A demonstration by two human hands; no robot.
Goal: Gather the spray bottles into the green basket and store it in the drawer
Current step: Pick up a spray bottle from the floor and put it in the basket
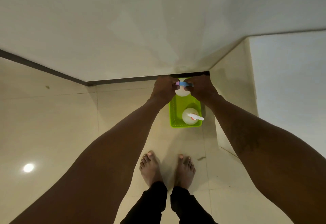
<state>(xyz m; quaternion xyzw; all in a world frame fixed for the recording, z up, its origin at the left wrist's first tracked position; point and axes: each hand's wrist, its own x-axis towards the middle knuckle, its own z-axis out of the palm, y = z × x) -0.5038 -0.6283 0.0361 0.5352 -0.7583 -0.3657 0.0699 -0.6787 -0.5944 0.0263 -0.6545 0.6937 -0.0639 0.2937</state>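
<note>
A bright green basket (173, 110) sits on the tiled floor right against the foot of a white cabinet. Two white spray bottles stand in it. The near one (189, 117) has a white nozzle pointing right. The far one (181, 90) has a blue spray head. My left hand (165, 89) and my right hand (201, 88) meet over the far end of the basket, and the fingers of both pinch that blue head. Most of the far bottle's body is hidden by my hands.
The white cabinet front (123, 38) rises just behind the basket, with a dark gap (190, 74) at its base. A low beige step or plinth (232, 91) stands right of the basket. My bare feet (167, 169) stand on the floor below it.
</note>
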